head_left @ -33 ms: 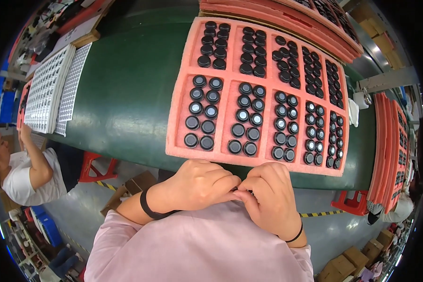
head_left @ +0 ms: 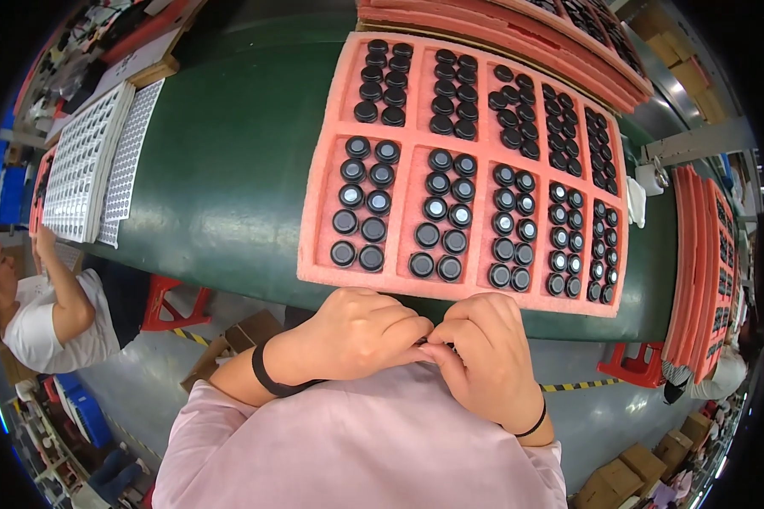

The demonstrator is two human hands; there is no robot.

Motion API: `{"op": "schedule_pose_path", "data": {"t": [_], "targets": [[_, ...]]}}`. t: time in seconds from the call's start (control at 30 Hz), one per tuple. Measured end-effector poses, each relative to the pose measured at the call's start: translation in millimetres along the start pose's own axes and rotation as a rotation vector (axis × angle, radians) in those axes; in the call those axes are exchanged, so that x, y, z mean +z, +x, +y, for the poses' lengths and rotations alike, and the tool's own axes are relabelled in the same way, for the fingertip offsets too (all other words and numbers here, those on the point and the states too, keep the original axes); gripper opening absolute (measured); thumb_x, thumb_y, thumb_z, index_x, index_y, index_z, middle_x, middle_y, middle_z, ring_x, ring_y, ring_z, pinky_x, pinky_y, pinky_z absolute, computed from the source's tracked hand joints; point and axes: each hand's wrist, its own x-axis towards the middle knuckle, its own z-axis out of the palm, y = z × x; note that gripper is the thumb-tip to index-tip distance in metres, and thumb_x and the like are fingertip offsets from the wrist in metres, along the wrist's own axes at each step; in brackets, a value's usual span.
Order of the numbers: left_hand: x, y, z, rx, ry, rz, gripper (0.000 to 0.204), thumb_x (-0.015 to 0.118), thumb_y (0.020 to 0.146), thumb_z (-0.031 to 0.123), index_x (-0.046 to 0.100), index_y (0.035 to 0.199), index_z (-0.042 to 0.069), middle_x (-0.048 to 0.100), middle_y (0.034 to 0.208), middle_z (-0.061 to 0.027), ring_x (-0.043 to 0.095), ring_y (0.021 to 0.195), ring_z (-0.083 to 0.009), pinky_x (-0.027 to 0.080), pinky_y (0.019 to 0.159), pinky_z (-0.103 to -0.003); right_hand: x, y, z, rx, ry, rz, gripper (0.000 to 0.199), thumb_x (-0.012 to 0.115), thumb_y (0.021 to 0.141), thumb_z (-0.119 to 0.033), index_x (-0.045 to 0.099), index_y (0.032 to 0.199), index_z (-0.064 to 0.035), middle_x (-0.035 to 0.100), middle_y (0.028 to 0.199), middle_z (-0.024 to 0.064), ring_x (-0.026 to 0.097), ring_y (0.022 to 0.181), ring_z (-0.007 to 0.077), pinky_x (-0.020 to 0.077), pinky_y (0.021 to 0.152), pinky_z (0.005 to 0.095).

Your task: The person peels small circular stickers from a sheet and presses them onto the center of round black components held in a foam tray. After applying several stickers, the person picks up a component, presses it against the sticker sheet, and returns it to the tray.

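My left hand (head_left: pixel 367 329) and my right hand (head_left: pixel 486 356) meet fingertip to fingertip at the near edge of the table. Both are closed in a pinch. A small dark bit shows between them, but the fingers hide what it is. Just beyond lies a pink foam tray (head_left: pixel 310 246) divided into compartments. Round black caps (head_left: pixel 371 257) stand in pairs in its near row, many with pale grey or whitish centres. Plain black caps (head_left: pixel 365 112) fill the far row, where one compartment is arranged less evenly.
A green tabletop (head_left: pixel 221 187) stretches left to white sheets of round labels (head_left: pixel 89 161). Stacked pink foam trays (head_left: pixel 518 47) stand behind, with more pink trays (head_left: pixel 692 271) at right. A co-worker (head_left: pixel 59 314) sits at far left. Red stools (head_left: pixel 174 305) and cardboard boxes (head_left: pixel 628 475) are below.
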Motion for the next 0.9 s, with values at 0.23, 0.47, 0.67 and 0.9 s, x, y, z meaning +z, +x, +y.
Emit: {"op": "schedule_pose_path", "data": {"t": [0.23,0.47,0.67,0.9], "targets": [[-2.2,-4.5,7.3,0.019,-0.017,-0.015,0.034,0.086,0.077,0.032,0.068,0.085,0.005,0.063,0.067,-0.0041,0.065,0.058,-0.02,0.049,0.05,-0.032,0.2,-7.5,-7.2,0.015,0.01,-0.001,0.025,0.08,0.074,-0.007,0.063,0.093,-0.0068,0.06,0.093,0.0086,0.057,0.085,0.0296,0.0426,0.078,0.0412],[-8.0,-9.0,19.4,0.002,-0.007,-0.061,0.034,0.089,0.073,0.03,0.069,0.083,0.005,0.067,0.068,-0.0055,0.066,0.056,-0.0222,0.049,0.049,-0.032,2.8,-16.7,-16.2,-0.024,-0.034,0.026,0.025,0.079,0.074,-0.007,0.063,0.092,-0.0061,0.06,0.093,0.0086,0.057,0.086,0.0296,0.0429,0.079,0.0414],[-7.8,-14.3,22.8,-0.009,0.003,-0.02,0.034,0.089,0.074,0.032,0.068,0.077,0.006,0.066,0.064,-0.0046,0.064,0.052,-0.0218,0.048,0.047,-0.031,3.9,-19.0,-22.9,-0.052,-0.091,0.029,0.018,0.073,0.079,-0.008,0.062,0.093,-0.007,0.059,0.095,0.0068,0.057,0.09,0.0264,0.0428,0.083,0.0392],[-6.0,-14.9,18.5,0.005,0.015,0.006,0.036,0.089,0.074,0.034,0.067,0.073,0.006,0.065,0.061,-0.0047,0.063,0.051,-0.0212,0.047,0.046,-0.031,4.3,-13.9,-20.4,-0.04,-0.063,0.039,0.025,0.078,0.072,-0.004,0.063,0.092,-0.0058,0.06,0.094,0.0083,0.057,0.086,0.0288,0.0431,0.079,0.0406]]}}
